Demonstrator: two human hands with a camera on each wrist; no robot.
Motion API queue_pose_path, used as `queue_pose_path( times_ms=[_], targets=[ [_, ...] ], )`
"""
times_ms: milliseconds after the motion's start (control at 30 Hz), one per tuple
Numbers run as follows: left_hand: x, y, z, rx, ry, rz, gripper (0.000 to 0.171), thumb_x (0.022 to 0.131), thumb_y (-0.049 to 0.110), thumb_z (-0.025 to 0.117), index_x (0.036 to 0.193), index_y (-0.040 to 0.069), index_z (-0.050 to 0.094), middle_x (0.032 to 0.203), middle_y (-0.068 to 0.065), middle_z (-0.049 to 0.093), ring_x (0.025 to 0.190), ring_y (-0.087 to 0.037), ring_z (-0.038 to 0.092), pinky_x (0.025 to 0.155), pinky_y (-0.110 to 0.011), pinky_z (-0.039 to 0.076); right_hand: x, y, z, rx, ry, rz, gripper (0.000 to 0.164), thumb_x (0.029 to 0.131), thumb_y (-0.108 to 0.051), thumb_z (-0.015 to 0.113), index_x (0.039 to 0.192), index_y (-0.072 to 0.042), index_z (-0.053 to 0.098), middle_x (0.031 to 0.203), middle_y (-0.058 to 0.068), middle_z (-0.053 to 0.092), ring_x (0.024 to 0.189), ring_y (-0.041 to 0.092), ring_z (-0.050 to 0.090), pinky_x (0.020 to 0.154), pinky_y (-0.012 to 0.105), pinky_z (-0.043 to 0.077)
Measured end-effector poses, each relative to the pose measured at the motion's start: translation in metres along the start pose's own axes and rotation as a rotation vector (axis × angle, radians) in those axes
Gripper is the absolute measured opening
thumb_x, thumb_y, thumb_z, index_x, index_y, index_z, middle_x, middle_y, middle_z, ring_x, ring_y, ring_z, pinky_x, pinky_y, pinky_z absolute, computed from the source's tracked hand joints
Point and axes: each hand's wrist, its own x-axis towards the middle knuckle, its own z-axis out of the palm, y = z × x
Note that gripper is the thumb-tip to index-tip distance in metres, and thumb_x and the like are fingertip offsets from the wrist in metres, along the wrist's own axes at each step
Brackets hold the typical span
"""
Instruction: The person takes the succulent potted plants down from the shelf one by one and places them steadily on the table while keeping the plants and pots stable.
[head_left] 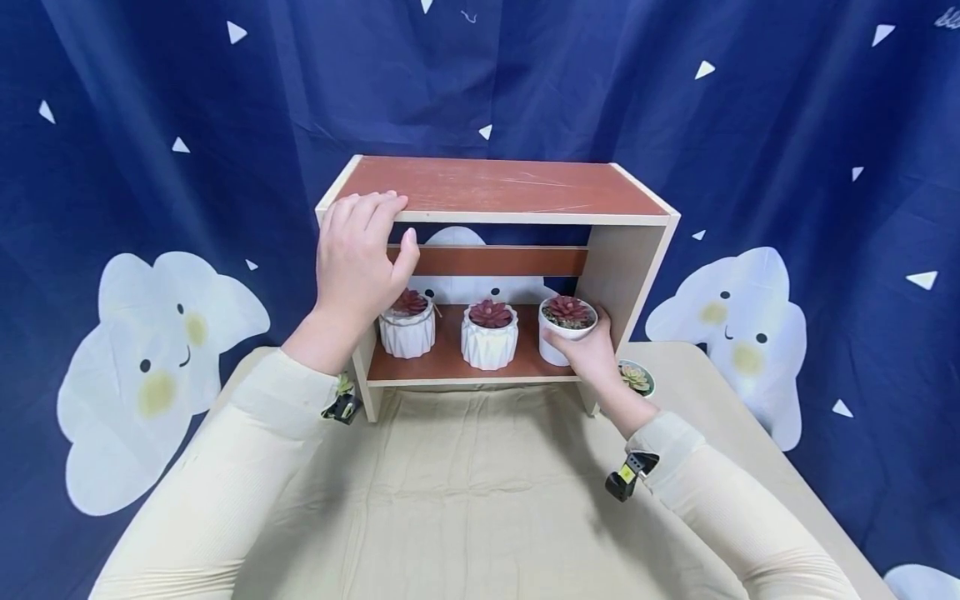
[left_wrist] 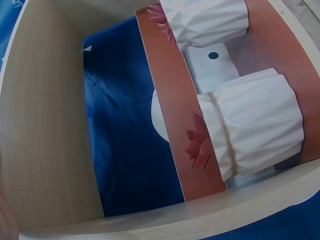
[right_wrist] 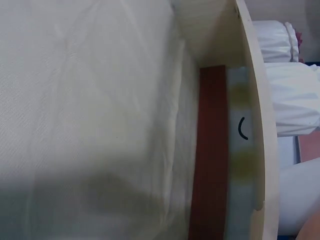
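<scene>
My right hand (head_left: 591,354) grips a smooth white pot with a red succulent (head_left: 567,315) at the right end of the shelf unit's (head_left: 502,185) lower board; the thumb lies across its front. To its left on that board stands a ribbed white succulent pot (head_left: 489,337). A twine-tied white pot (left_wrist: 255,125) with a red succulent is at the left end, partly hidden behind my left hand (head_left: 358,254) in the head view. That left hand rests on the unit's top left front corner, fingers laid over the top and thumb held out.
A small green succulent (head_left: 636,379) stands beside the unit's right side, and a bit of another green plant (head_left: 344,384) shows by the left side. Beige cloth (head_left: 465,492) covers the table. Behind hangs a blue curtain (head_left: 420,92) with cloud faces.
</scene>
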Motion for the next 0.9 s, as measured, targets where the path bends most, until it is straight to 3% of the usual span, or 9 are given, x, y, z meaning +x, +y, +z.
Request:
queue_pose_path(
  times_ms=[167, 900],
  targets=[
    [0.0008, 0.0008, -0.001, -0.002, -0.007, -0.006, 0.043, 0.094, 0.029, 0.05, 0.124, 0.005, 0.068, 0.125, -0.012, 0.067, 0.116, -0.036, 0.056, 0.106, -0.046, 0.038, 0.0, 0.0021, 0.0047, 0.071, 0.014, -0.016, 0.102, 0.079, -0.029, 0.085, 0.152, 0.001, 0.02, 0.149, 0.022, 0.036, 0.135, 0.032, 0.042, 0.114, 0.042, 0.033],
    [0.0005, -0.0003, -0.0001, 0.007, -0.022, -0.011, 0.044, 0.094, 0.03, 0.049, 0.125, 0.006, 0.067, 0.127, -0.011, 0.066, 0.116, -0.035, 0.056, 0.105, -0.047, 0.039, -0.0057, 0.0016, 0.005, 0.082, -0.006, 0.049, 0.104, 0.078, -0.03, 0.084, 0.151, 0.0, 0.016, 0.148, 0.022, 0.035, 0.135, 0.032, 0.041, 0.115, 0.042, 0.033]
  ],
)
